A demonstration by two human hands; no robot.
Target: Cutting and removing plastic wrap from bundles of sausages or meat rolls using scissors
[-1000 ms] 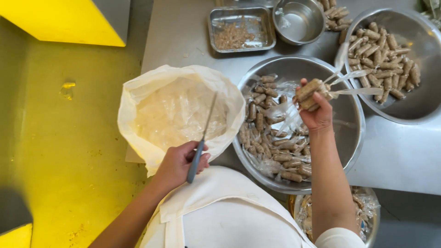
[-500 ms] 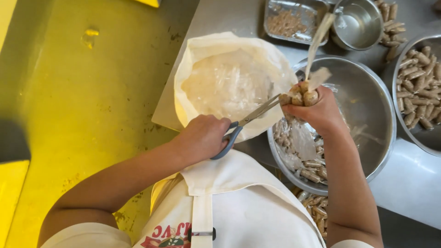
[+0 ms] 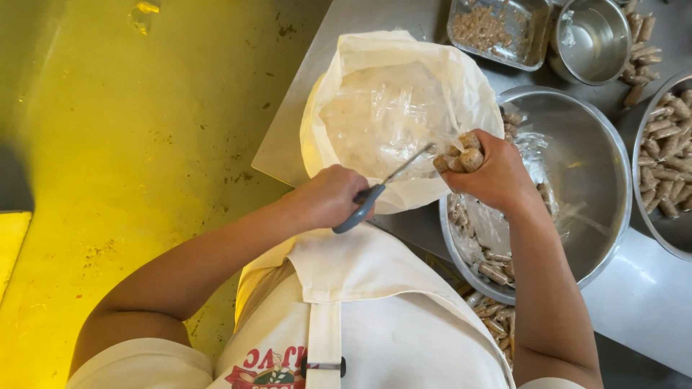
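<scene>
My left hand (image 3: 331, 196) grips grey-handled scissors (image 3: 382, 189), their blades pointing up-right toward my right hand. My right hand (image 3: 494, 173) holds a bunch of short brown sausage-like pieces (image 3: 457, 154), ends up, over the edge of a white bag (image 3: 393, 115) lined with clear plastic. The scissor tips sit right beside the bunch. Below my right arm a large steel bowl (image 3: 591, 194) holds more wrapped brown pieces and clear plastic.
A steel table (image 3: 649, 302) carries a second bowl of brown pieces (image 3: 667, 166) at right, a small steel pot (image 3: 587, 36) and a rectangular steel tray (image 3: 494, 29) at the back. Another bag of pieces (image 3: 494, 313) sits under the table edge. Yellow floor (image 3: 130, 144) lies left.
My right hand has brought the bunch down and left over the white bag. The left hand with the scissors has risen so the blades meet the bunch.
</scene>
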